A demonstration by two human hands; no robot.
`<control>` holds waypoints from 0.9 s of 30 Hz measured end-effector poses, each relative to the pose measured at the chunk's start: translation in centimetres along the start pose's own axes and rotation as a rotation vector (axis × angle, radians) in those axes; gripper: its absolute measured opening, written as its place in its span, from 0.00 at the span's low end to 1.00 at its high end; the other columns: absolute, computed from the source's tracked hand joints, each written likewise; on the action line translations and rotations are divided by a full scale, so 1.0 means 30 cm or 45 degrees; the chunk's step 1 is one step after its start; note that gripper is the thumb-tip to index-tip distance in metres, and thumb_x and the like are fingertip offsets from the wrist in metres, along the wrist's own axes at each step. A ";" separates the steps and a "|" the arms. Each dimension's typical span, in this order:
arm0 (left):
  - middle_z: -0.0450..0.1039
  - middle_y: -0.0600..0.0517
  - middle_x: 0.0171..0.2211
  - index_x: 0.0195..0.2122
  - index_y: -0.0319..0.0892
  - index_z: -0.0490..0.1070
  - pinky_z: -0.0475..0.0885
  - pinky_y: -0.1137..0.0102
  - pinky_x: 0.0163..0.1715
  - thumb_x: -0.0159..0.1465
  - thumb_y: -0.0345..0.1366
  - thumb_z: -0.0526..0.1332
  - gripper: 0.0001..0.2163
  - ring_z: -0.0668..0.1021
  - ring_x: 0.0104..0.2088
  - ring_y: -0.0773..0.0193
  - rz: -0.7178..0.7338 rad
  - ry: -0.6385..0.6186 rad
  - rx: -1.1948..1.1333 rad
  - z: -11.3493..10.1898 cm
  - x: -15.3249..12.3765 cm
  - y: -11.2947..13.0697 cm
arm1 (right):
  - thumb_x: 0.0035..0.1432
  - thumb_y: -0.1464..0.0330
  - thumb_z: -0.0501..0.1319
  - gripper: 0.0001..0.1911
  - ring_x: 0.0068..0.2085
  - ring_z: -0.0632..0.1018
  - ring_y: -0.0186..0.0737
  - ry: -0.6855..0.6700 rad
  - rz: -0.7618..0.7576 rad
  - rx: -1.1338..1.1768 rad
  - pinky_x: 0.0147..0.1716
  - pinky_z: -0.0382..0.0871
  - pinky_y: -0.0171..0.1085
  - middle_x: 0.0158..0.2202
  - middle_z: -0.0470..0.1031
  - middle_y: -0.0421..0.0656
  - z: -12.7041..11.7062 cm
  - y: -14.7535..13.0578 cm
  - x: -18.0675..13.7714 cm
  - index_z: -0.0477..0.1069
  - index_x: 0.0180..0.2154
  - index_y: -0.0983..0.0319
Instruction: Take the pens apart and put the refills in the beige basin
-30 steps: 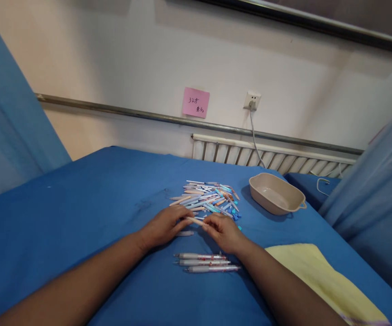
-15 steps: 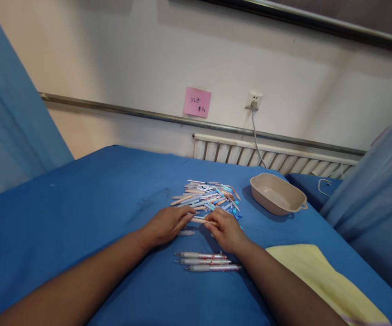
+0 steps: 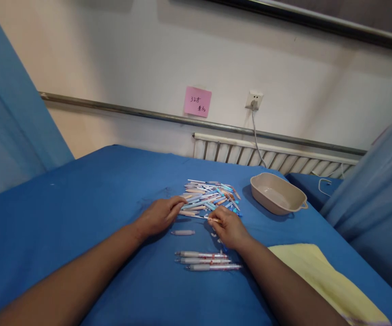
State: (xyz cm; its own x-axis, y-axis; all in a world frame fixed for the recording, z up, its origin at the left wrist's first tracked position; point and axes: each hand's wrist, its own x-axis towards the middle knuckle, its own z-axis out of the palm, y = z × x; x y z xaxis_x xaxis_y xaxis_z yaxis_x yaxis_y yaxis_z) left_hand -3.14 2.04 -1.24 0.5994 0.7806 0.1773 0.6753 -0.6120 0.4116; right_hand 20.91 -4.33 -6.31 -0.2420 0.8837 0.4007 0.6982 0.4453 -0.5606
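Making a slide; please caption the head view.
Left hand and right hand at a pile of pen parts, three pens lined up in the foreground, tan basin at right.

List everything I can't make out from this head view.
In the head view:
Slim piece: partly hidden by the right hand pinching it.
Left hand: the hand itself hides whether it grips a pen.
Pen pile: upper pens hide lower ones, preventing a count.
Yellow cloth: cut off by the bottom edge; right forearm covers part.
Pink note: lower line too small to read.
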 end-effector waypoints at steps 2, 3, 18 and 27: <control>0.77 0.50 0.39 0.48 0.45 0.70 0.66 0.69 0.36 0.67 0.43 0.46 0.17 0.77 0.37 0.59 -0.039 0.022 0.025 -0.011 0.004 -0.019 | 0.59 0.70 0.56 0.03 0.37 0.71 0.36 -0.013 0.016 -0.046 0.37 0.62 0.34 0.35 0.70 0.41 -0.008 0.019 0.002 0.69 0.35 0.60; 0.77 0.49 0.39 0.49 0.44 0.70 0.66 0.69 0.35 0.66 0.43 0.46 0.18 0.77 0.37 0.58 -0.064 0.028 0.039 -0.013 0.005 -0.026 | 0.59 0.70 0.57 0.03 0.37 0.71 0.36 -0.020 0.029 -0.076 0.38 0.62 0.34 0.35 0.70 0.41 -0.012 0.028 0.003 0.69 0.35 0.60; 0.72 0.48 0.43 0.44 0.43 0.70 0.65 0.67 0.45 0.63 0.41 0.56 0.12 0.73 0.44 0.58 0.245 0.009 0.035 0.048 0.002 -0.025 | 0.64 0.64 0.51 0.12 0.39 0.73 0.38 -0.175 0.017 -0.274 0.38 0.63 0.34 0.37 0.73 0.44 -0.014 -0.015 0.007 0.72 0.41 0.58; 0.73 0.51 0.34 0.38 0.44 0.71 0.64 0.69 0.38 0.67 0.41 0.53 0.10 0.72 0.37 0.61 0.460 -0.096 0.022 0.108 0.001 0.045 | 0.60 0.69 0.56 0.10 0.40 0.73 0.38 -0.125 -0.081 -0.076 0.39 0.63 0.35 0.39 0.73 0.44 0.039 -0.041 0.001 0.65 0.44 0.61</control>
State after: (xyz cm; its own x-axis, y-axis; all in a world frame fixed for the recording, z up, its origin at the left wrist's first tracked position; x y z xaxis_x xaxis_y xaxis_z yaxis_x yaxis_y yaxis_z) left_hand -0.82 0.82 -3.57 0.8300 0.5024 0.2421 0.4208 -0.8491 0.3193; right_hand 19.25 -4.69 -6.44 -0.3494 0.8652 0.3595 0.7175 0.4939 -0.4913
